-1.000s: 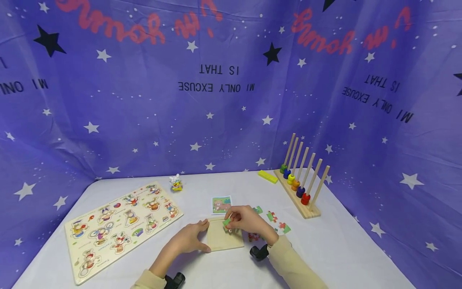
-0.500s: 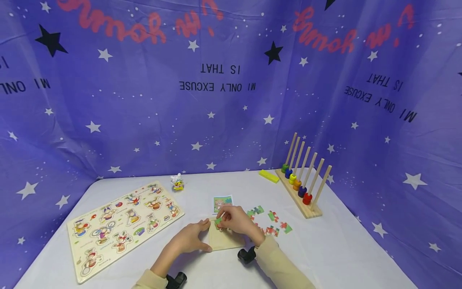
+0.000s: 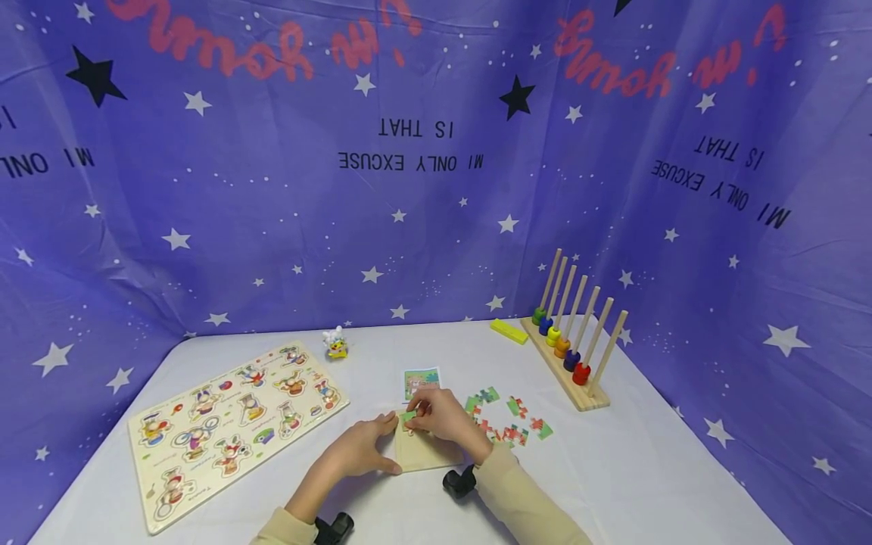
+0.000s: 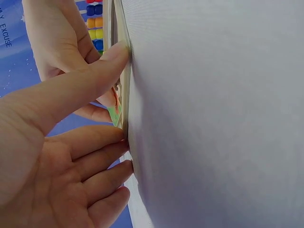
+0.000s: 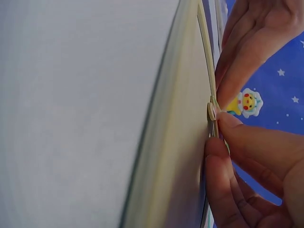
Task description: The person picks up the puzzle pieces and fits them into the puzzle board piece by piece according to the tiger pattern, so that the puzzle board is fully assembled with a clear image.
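A shallow wooden puzzle tray (image 3: 431, 453) lies on the white table in the head view. Along its left side rests my left hand (image 3: 361, 448), thumb at the near corner and fingertips at the far one; in the left wrist view the fingers are nearly straight against the rim. My right hand (image 3: 446, 416) pinches a green jigsaw piece (image 3: 408, 417) at the tray's far left corner. In the right wrist view, thumb and fingertips surround that piece (image 5: 212, 111) and partly hide it. Several loose jigsaw pieces (image 3: 516, 435) lie right of the tray.
Behind the tray is a picture card (image 3: 421, 378), partly covered by the right hand. A picture board (image 3: 232, 431) lies left. Farther back are a small toy figure (image 3: 335, 344), a yellow block (image 3: 509, 331) and a peg stand (image 3: 591, 397) with coloured beads.
My right hand has carried the jigsaw piece left and away, from over the tray to its far left corner. The left hand keeps its place at the tray's side.
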`<state>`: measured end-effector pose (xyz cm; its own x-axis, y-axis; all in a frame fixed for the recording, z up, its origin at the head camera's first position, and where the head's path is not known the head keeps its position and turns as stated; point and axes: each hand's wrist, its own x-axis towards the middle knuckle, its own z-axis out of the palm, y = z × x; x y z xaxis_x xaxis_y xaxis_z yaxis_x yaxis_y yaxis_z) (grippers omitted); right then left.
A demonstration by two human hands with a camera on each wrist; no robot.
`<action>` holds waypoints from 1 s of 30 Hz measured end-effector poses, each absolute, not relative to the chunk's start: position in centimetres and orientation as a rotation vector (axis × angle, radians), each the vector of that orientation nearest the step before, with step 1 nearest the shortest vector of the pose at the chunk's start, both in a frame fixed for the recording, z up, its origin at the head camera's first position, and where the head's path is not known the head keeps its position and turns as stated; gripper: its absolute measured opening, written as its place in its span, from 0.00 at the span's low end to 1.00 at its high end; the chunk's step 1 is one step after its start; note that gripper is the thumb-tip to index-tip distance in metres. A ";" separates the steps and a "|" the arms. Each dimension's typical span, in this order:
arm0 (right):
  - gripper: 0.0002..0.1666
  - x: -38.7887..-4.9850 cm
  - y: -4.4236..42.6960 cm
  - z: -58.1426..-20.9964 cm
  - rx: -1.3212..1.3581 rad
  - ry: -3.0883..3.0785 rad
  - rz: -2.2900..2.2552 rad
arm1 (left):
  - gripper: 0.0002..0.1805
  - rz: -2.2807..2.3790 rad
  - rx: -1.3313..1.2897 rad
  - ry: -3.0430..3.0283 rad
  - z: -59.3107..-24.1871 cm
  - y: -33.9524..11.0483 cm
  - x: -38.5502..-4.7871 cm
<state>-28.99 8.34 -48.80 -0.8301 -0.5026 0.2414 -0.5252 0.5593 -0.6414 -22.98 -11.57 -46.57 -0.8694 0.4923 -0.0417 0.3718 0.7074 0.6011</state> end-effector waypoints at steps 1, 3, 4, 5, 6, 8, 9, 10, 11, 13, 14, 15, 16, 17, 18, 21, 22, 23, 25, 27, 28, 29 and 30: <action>0.10 -29.0 8.3 -48.8 0.909 -2.750 1.144 | 0.47 0.892 0.695 2.715 -46.6 -11.6 -23.0; 0.10 -28.9 8.3 -48.8 0.911 -2.759 1.137 | 0.47 0.891 0.694 2.715 -46.6 -11.5 -23.0; 0.10 -28.8 8.3 -48.7 0.910 -2.764 1.134 | 0.47 0.891 0.693 2.714 -46.6 -11.5 -23.0; 0.11 -28.8 8.3 -48.7 0.909 -2.767 1.129 | 0.47 0.892 0.692 2.713 -46.6 -11.5 -23.0; 0.11 -28.7 8.3 -48.7 0.909 -2.768 1.125 | 0.47 0.891 0.691 2.711 -46.6 -11.5 -23.0; 0.12 -28.7 8.4 -48.5 0.905 -2.774 1.127 | 0.47 0.891 0.687 2.707 -46.7 -11.5 -23.0; 0.13 -28.6 8.4 -48.5 0.904 -2.778 1.128 | 0.47 0.893 0.685 2.705 -46.7 -11.5 -23.0; 0.14 -28.6 8.5 -48.4 0.908 -2.778 1.128 | 0.47 0.896 0.682 2.703 -46.7 -11.5 -23.0; 0.15 -28.5 8.5 -48.4 0.910 -2.781 1.131 | 0.47 0.898 0.680 2.703 -46.7 -11.5 -23.0; 0.16 -28.4 8.6 -48.3 0.912 -2.789 1.141 | 0.47 0.904 0.674 2.703 -46.6 -11.6 -23.0; 0.16 -28.4 8.6 -48.3 0.917 -2.791 1.142 | 0.47 0.908 0.671 2.703 -46.6 -11.6 -23.0; 0.16 -28.4 8.6 -48.3 0.920 -2.792 1.143 | 0.47 0.910 0.668 2.703 -46.6 -11.6 -22.9; 0.16 -28.4 8.6 -48.3 0.926 -2.790 1.140 | 0.47 0.910 0.667 2.704 -46.6 -11.6 -22.9; 0.16 -28.3 8.6 -48.3 0.925 -2.792 1.139 | 0.47 0.909 0.666 2.706 -46.5 -11.6 -22.9; 0.15 -28.3 8.5 -48.3 0.924 -2.792 1.136 | 0.47 0.909 0.667 2.706 -46.6 -11.6 -22.9; 0.14 -28.4 8.4 -48.3 0.922 -2.791 1.117 | 0.47 0.912 0.669 2.706 -46.6 -11.5 -22.8; 0.13 -28.4 8.3 -48.3 0.920 -2.790 1.108 | 0.47 0.912 0.670 2.707 -46.6 -11.5 -22.8; 0.12 -28.4 8.3 -48.4 0.912 -2.794 1.104 | 0.47 0.913 0.671 2.707 -46.6 -11.5 -22.8; 0.12 -28.4 8.2 -48.4 0.903 -2.796 1.091 | 0.47 0.913 0.671 2.707 -46.6 -11.5 -22.9; 0.11 -28.5 8.1 -48.3 0.894 -2.797 1.086 | 0.47 0.907 0.670 2.710 -46.6 -11.5 -22.9; 0.11 -28.5 8.1 -48.3 0.890 -2.798 1.081 | 0.47 0.903 0.668 2.711 -46.6 -11.5 -22.9; 0.11 -28.5 8.0 -48.3 0.889 -2.798 1.079 | 0.47 0.899 0.664 2.712 -46.6 -11.5 -22.9; 0.11 -28.5 8.0 -48.3 0.890 -2.796 1.078 | 0.47 0.896 0.660 2.713 -46.6 -11.5 -22.9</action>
<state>-28.48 8.02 -48.30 -0.8378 -0.5037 0.2105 -0.5146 0.6001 -0.6124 -22.92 -11.52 -46.56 -0.8778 0.4757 -0.0563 0.3486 0.7150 0.6060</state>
